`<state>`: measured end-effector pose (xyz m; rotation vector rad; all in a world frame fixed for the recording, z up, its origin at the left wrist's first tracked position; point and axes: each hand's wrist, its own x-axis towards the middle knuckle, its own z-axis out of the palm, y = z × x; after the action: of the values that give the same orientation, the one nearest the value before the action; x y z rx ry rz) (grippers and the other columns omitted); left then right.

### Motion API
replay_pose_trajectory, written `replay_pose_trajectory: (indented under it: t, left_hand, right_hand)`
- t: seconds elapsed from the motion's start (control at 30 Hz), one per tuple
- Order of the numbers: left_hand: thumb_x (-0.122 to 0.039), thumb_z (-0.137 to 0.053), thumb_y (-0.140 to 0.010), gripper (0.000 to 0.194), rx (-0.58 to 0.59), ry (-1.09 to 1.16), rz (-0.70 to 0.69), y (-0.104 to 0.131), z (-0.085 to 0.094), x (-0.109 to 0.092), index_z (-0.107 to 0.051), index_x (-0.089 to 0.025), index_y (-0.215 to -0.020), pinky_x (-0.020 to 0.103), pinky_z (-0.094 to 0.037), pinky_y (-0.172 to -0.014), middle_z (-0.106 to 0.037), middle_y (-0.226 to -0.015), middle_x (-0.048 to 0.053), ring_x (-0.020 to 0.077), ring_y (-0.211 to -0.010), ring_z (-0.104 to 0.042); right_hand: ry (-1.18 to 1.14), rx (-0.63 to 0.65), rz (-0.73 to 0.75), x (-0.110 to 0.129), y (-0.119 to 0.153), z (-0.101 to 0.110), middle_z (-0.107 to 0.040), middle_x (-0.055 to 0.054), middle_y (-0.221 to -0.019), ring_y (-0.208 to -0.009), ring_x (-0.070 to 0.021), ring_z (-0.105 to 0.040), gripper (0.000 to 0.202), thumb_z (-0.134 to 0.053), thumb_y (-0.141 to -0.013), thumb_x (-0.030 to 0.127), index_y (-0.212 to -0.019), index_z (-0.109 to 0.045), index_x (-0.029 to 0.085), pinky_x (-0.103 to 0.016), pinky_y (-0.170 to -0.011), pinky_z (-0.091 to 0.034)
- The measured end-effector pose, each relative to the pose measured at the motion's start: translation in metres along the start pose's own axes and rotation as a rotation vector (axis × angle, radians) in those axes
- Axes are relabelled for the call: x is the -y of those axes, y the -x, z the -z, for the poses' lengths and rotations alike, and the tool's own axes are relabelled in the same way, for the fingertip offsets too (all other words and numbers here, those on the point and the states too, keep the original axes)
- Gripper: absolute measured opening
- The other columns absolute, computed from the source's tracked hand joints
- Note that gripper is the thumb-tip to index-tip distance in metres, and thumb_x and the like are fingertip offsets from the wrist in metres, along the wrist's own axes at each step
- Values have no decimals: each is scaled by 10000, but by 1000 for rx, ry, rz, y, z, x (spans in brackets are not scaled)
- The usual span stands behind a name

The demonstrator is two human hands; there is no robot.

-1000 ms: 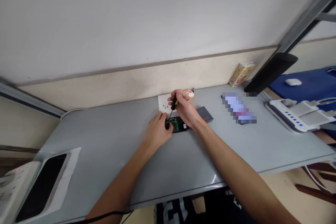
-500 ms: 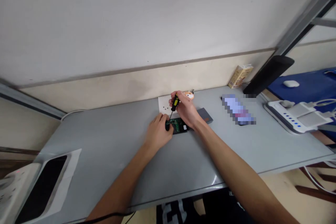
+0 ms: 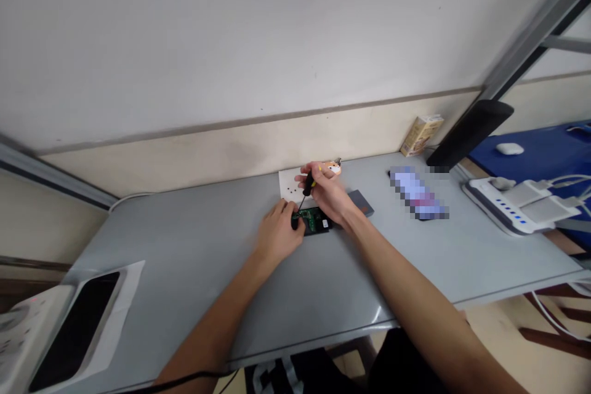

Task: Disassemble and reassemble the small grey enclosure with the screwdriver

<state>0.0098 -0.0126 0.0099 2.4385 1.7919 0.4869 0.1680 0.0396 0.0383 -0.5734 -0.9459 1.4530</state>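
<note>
Currently, 2 hands (image 3: pixel 278 231) grip a screwdriver (image 3: pixel 309 184) and circuit board (image 3: pixel 312 220); its white label (image 3: pixel 325 223) is unreadable.

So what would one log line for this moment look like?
right hand: holds screwdriver, tip at board | left hand: steadies board | paper: small dark bits on it | phone: lies right of hands

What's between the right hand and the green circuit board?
The screwdriver's shaft, slanting from the right hand down toward the circuit board; the head view shows it.
</note>
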Motion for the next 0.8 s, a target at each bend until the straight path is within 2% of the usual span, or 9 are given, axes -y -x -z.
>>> replay_pose_trajectory:
  t: [0.13, 0.23, 0.37, 0.43, 0.5, 0.6, 0.63, 0.7, 0.8]
  left_hand:
    - [-247, -573, -923, 121, 11, -11, 8, 1, 0, -2, -576, -230, -1043, 374, -500, -832, -648, -1079, 69, 256, -991, -648]
    - [-263, -559, -942, 108, 25, -9, 4, 2, 3, -2, -581, -226, -1040, 382, -506, -854, -642, -1089, 77, 266, -1034, -640]
    - [-356, -578, -963, 245, 149, 141, -70, 3, 16, 9, -592, -221, -1166, 398, -503, -950, -628, -1172, 89, 266, -1101, -628]
    - [-415, -639, -932, 441, 248, 276, -124, 3, 26, 18, -546, -247, -1329, 403, -487, -1021, -586, -1313, 92, 267, -1188, -604]
    - [-441, -731, -862, 672, 329, 393, -157, 3, 34, 28, -465, -282, -1458, 407, -470, -1070, -523, -1436, 91, 281, -1279, -558]
    - [-409, -790, -800, 803, 379, 482, -133, 2, 39, 39, -432, -327, -1514, 417, -487, -1050, -515, -1474, 77, 301, -1291, -548]
    - [-400, -788, -799, 790, 379, 491, -112, 2, 39, 41, -446, -341, -1510, 417, -501, -1021, -532, -1465, 71, 302, -1262, -565]
    - [-399, -785, -796, 756, 372, 494, -73, 1, 37, 43, -485, -358, -1489, 408, -531, -936, -569, -1435, 62, 297, -1174, -609]
    - [-414, -804, -771, 753, 352, 490, -51, 0, 32, 43, -522, -358, -1467, 389, -548, -860, -615, -1394, 55, 279, -1069, -651]
  right_hand:
    - [224, -107, 125, -6, -3, 6, -526, 69, -639, -569, -109, -538, 434, -736, -831, 588, -817, -473, 243, -267, -599, -426]
    - [318, -68, 184, 3, -2, 2, -512, 68, -640, -574, -108, -524, 395, -642, -900, 603, -860, -479, 246, -269, -606, -422]
    - [396, -86, 323, 52, 12, 1, -523, 46, -699, -529, -105, -466, 307, -526, -985, 562, -937, -543, 259, -276, -562, -409]
    - [658, -57, 359, 78, 25, 12, -645, -19, -882, -722, -152, -599, 261, -567, -979, 509, -1001, -629, 257, -310, -688, -493]
    - [1032, 136, 281, 96, 40, 34, -695, -59, -1115, -977, -230, -658, 280, -677, -906, 495, -1069, -707, 268, -359, -841, -526]
    - [1462, 432, -60, 100, 56, 75, -533, -42, -1508, -932, -244, -705, 663, -841, -731, 462, -1353, -631, 363, -382, -815, -553]
    - [1535, 482, -139, 98, 59, 87, -502, -33, -1542, -907, -238, -718, 692, -833, -739, 423, -1391, -603, 385, -380, -806, -556]
    - [1599, 492, -202, 95, 60, 103, -560, -28, -1481, -943, -248, -729, 655, -774, -797, 401, -1423, -579, 398, -382, -848, -554]
    - [1589, 470, -217, 97, 53, 104, -641, -44, -1383, -1057, -283, -710, 596, -716, -841, 526, -1406, -611, 367, -397, -907, -542]
